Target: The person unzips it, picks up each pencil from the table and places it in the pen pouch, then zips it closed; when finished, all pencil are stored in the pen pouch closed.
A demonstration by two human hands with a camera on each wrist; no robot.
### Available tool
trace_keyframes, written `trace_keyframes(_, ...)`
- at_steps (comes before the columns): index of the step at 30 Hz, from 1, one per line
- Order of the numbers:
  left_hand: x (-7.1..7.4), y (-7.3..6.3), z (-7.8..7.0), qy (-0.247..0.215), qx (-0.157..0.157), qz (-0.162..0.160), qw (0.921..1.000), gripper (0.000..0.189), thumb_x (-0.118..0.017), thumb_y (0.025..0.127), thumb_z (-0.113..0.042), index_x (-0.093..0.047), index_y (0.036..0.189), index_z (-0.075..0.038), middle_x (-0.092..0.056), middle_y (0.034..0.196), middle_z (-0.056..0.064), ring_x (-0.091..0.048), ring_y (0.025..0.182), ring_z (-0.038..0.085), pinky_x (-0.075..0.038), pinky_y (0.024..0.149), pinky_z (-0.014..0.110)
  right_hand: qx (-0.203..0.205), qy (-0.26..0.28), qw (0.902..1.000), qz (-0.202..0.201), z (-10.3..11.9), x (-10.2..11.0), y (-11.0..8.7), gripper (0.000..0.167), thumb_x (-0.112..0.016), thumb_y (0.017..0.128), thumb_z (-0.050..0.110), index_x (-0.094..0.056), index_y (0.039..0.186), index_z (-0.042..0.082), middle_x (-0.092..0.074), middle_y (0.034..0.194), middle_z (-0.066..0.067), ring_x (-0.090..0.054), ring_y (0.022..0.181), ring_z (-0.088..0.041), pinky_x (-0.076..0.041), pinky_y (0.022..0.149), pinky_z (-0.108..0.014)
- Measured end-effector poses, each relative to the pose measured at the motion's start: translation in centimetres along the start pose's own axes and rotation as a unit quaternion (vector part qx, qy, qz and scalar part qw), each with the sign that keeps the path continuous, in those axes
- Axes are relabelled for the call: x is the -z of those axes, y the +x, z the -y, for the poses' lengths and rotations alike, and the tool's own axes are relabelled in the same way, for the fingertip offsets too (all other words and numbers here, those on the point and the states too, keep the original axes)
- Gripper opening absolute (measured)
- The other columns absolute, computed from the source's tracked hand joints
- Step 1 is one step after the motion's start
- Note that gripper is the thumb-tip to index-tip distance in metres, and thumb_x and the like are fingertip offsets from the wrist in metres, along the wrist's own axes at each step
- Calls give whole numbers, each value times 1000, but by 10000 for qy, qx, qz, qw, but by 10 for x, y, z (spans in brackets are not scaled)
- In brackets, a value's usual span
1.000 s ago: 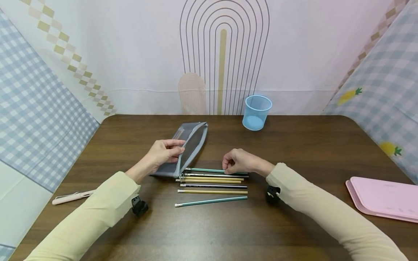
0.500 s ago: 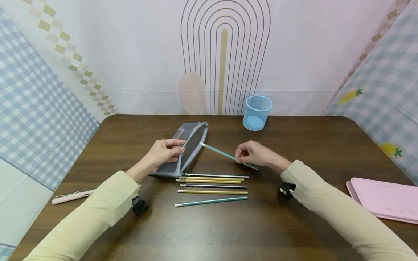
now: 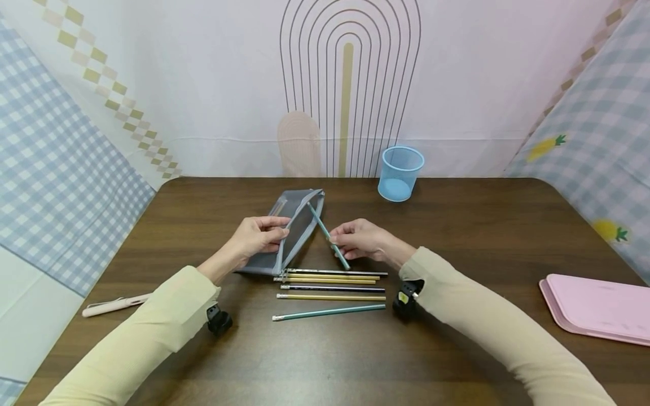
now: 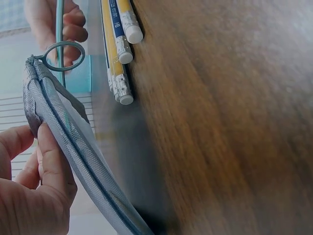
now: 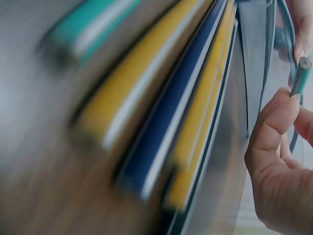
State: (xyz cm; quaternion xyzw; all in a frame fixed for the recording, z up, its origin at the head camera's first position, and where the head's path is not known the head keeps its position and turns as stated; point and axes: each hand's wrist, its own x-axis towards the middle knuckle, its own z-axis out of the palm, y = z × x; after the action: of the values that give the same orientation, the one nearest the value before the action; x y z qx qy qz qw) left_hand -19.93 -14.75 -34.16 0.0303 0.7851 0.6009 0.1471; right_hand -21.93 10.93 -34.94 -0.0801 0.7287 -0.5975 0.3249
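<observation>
My left hand [image 3: 260, 235] pinches the near edge of a grey mesh pencil case [image 3: 256, 260], whose zipped mouth gapes toward the right. In the left wrist view, thumb and fingers grip the case's zip edge [image 4: 73, 132], and a ring pull [image 4: 63, 43] hangs at its end. My right hand [image 3: 363, 239] holds a teal pencil [image 3: 325, 231] between thumb and fingers, tilted, its far end inside the mouth of the case. The right wrist view shows the pencil's flat near end [image 5: 303, 71] sticking out above the fingertips.
Several pencils lie in a row before the case, including a yellow pencil [image 3: 330, 297] and another teal pencil [image 3: 330, 313]. A blue mesh cup [image 3: 398, 175] stands at the back edge. A white pen [image 3: 109, 307] lies left, a pink case [image 3: 599, 307] right.
The right hand has lifted the teal pencil from the row, drawn it right, then swung it back left with its end into the case mouth. The left hand stays put.
</observation>
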Motion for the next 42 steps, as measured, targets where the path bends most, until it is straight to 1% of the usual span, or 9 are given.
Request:
trace_keyframes(2,0,0,0,-9,2,-18,10000,41,-60,91,-9,-54,130,2,-60,119,23,-60,77,1,-54,68,21,-108,218,9997,-27,2,-8,5,26,-51,96,9,-51,117,-7,-59,70,1,-55,58,-5,-46,51,-14)
trace_keyframes(10,-2,0,-1,-49,21,-46,10000,41,-61,89,-9,-55,129,2,-65,111,18,-60,74,2,-54,68,22,-381,557,9967,-450,9,-25,20,21,-54,95,10,-56,113,-1,-63,71,1,-60,55,-4,-43,47,-14)
trace_keyframes(14,-2,1,-2,-92,33,-50,9999,41,-61,89,-8,-55,129,2,-66,108,15,-61,74,3,-54,68,22,-442,834,9943,-504,14,-31,25,18,-55,95,10,-56,110,1,-63,73,0,-61,55,-5,-45,47,-14)
trace_keyframes(19,-2,1,-3,-17,34,-14,10000,41,-61,90,-10,-55,129,1,-66,107,12,-61,76,3,-54,69,22,-515,1096,9910,-568,19,-37,31,7,-56,94,9,-56,99,5,-63,73,-1,-63,55,-8,-48,48,-16)
trace_keyframes(25,-3,0,-4,40,34,23,10000,42,-61,90,-11,-54,130,1,-65,109,14,-61,77,3,-54,69,22,-568,1247,9891,-549,23,-43,34,6,-55,95,8,-56,99,4,-64,71,-3,-64,55,-10,-51,50,-19)
trace_keyframes(29,-3,0,-4,-14,30,22,10000,42,-61,90,-10,-54,129,2,-67,102,8,-61,74,3,-54,68,21,-518,1344,9881,-538,27,-47,36,6,-53,95,7,-55,98,2,-64,69,-4,-65,54,-11,-52,51,-19)
trace_keyframes(35,-4,1,-4,-110,11,49,9999,42,-60,89,-8,-54,129,3,-67,96,4,-62,73,3,-54,67,21,-538,1527,9857,-458,29,-51,36,13,-51,96,5,-54,106,-3,-64,71,-7,-67,58,-14,-54,56,-21)
trace_keyframes(38,-4,0,-4,-119,9,40,9999,42,-61,89,-7,-53,129,4,-67,95,5,-61,72,3,-54,66,20,-492,1544,9858,-442,26,-48,32,21,-50,96,4,-52,115,-6,-64,74,-7,-67,62,-14,-55,59,-21)
trace_keyframes(42,-3,0,-2,-145,2,9,9999,43,-62,88,-7,-53,128,5,-65,90,2,-59,69,2,-53,65,20,-355,1392,9884,-496,20,-40,23,27,-51,96,3,-50,121,-8,-63,79,-7,-67,65,-13,-55,61,-21)
